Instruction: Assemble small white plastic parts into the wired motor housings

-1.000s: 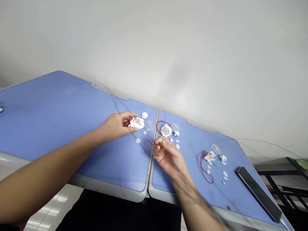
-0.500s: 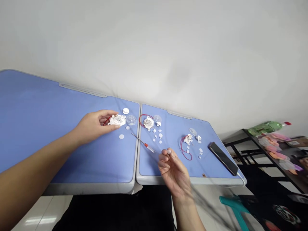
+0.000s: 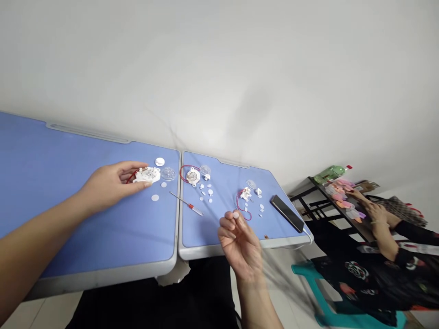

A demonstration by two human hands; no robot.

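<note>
With thumb and fingers, my left hand grips a white plastic housing with a red wire on the left table. Near its right side lie a clear round cover, a white round cap and two small white discs. My right hand is raised in front of the table edge, pinching a small white disc between thumb and index finger. A screwdriver with a clear and red handle lies across the gap between the tables.
The right table holds a second housing with red wire, a third, several small white pieces and a black phone on a white cable. Further right are a green bottle, a teal stool and another person's arms.
The view has swung right, shifting the tables leftward and bringing another person's arms into sight. Both hands keep their grips on the housing and the disc.
</note>
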